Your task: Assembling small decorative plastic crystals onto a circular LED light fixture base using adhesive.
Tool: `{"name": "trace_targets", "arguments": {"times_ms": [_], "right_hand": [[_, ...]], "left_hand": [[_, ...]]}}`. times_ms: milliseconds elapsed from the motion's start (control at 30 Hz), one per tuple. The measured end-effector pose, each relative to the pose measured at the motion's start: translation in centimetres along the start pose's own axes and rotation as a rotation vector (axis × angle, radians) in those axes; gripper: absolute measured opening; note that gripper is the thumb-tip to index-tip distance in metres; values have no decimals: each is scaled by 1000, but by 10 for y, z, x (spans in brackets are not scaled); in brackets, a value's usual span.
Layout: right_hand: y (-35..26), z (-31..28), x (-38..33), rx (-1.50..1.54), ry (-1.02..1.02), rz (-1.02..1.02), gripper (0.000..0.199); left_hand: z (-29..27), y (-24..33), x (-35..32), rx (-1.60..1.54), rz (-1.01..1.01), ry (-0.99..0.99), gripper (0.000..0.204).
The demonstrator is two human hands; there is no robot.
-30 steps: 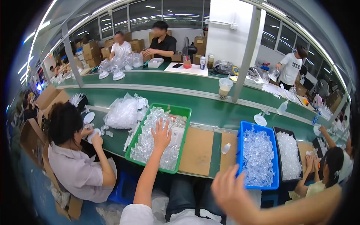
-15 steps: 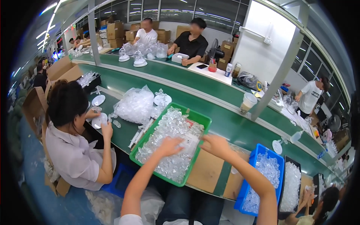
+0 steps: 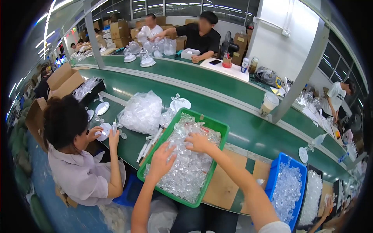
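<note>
A green plastic bin (image 3: 224,144) full of small clear plastic pieces (image 3: 182,171) stands in front of me, tilted across the bench edge. My left hand (image 3: 162,160) is over its left side, fingers apart and touching the pieces. Farther in, my right hand (image 3: 199,142) reaches across from the right, its fingers spread and slightly bent on the heap. No piece shows gripped in either hand. Some reddish and pale printed card (image 3: 211,136) shows among the pieces near the far right corner.
A bag of clear parts (image 3: 142,110) lies beyond the bin's left side, near white syringes (image 3: 147,149). At left a co-worker (image 3: 83,159) holds a white disc and a small bottle. Right are brown cardboard (image 3: 221,186), a blue bin (image 3: 285,186) and a cup (image 3: 269,104).
My right hand has moved left from the bin's right edge onto the pieces. My left hand has shifted left. The white printed panel is no longer visible. Across the bench, a person has stretched an arm out.
</note>
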State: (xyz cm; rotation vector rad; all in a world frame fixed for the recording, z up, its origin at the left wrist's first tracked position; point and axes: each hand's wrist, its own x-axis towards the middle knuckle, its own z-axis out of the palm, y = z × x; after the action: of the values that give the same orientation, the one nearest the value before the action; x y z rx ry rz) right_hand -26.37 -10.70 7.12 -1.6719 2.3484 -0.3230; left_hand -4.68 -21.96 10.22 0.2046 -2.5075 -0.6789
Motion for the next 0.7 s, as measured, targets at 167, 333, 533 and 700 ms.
{"name": "trace_targets", "arguments": {"times_ms": [167,333,533,700], "right_hand": [[-15,-20,-102,-267,19,-149,54],[-5,-78,-200,-85,138,-125,52],[-30,-114,-369,37,359,283,37],[-78,-83,-489,46,550,722,37]], "left_hand": [[42,-4,1,357,-118,-231,56],[68,22,19,223,34,-551,65],[52,23,129,96,3,-534,37],[114,-58,259,467,99,247,47]]}}
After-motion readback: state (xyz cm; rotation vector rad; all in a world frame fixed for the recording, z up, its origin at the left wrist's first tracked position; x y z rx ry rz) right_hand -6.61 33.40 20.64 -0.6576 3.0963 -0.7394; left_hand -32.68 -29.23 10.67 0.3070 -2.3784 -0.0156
